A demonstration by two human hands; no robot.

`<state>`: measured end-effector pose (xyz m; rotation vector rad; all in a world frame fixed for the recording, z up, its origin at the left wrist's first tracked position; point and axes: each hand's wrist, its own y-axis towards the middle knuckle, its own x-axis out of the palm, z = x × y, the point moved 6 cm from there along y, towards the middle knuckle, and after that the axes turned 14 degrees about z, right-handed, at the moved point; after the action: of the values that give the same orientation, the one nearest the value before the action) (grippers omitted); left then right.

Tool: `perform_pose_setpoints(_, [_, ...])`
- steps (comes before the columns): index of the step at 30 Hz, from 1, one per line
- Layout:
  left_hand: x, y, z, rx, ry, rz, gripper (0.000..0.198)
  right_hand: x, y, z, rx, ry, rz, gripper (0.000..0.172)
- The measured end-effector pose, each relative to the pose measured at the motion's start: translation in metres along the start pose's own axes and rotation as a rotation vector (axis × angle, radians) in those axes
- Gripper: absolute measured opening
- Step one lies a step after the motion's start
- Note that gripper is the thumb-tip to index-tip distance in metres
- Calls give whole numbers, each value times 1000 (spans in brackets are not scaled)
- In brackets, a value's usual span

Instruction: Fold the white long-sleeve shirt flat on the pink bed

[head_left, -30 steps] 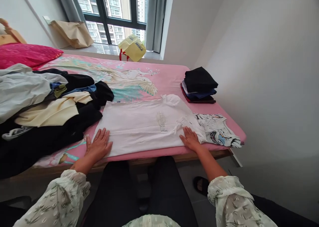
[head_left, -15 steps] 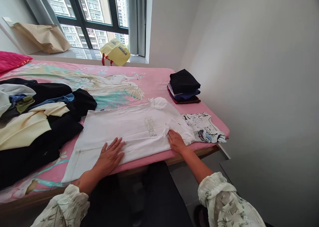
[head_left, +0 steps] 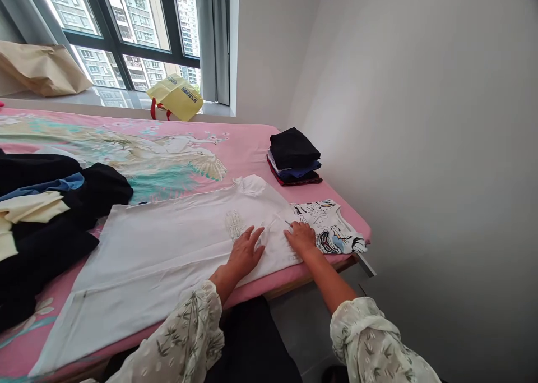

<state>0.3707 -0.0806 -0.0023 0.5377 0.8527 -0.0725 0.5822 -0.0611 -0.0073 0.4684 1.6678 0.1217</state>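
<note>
A white T-shirt (head_left: 159,243) with a small printed block lies flat on the bed, its near side folded in lengthwise. Over its upper part rests my left hand (head_left: 246,252), fingers spread and holding nothing. My right hand (head_left: 301,238) lies close by at the shirt's collar end, with its fingers bent down on the white cloth; whether they pinch any of it is hidden. Partly beneath that end, a white garment with black line drawings (head_left: 336,229) sits at the bed's corner.
A stack of folded dark clothes (head_left: 294,153) stands by the wall. Loose clothes (head_left: 50,203) are heaped at the left on the pink bedsheet (head_left: 247,142). A yellow bag (head_left: 179,98) and a brown paper bag (head_left: 46,69) sit on the windowsill.
My left hand has moved right, from the shirt's lower half to its upper part near my right hand. My right hand has shifted slightly toward the collar. The view has turned right.
</note>
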Motion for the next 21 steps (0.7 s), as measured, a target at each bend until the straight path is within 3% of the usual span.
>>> perform_pose_setpoints(3, [14,20,-13,-97,59,48,37,5,3,2,14,9,6,25])
perform_pose_setpoints(6, [17,29,-29,-150,89,103,17,9,6,11,48,29,13,28])
perform_pose_setpoints(10, [8,26,-28,-167,105,182,27,14,9,18,54,65,-24,27])
perform_pose_setpoints(12, [5,18,-11,-44,74,153,28,15,11,19,38,83,-60,26])
perform_pose_setpoints(16, [15,-14,24,336,68,-49,34,17,14,24,20,102,-106,24])
perform_pose_setpoints(21, [31,-31,12,314,190,-144,53,11,14,22,8,114,-97,20])
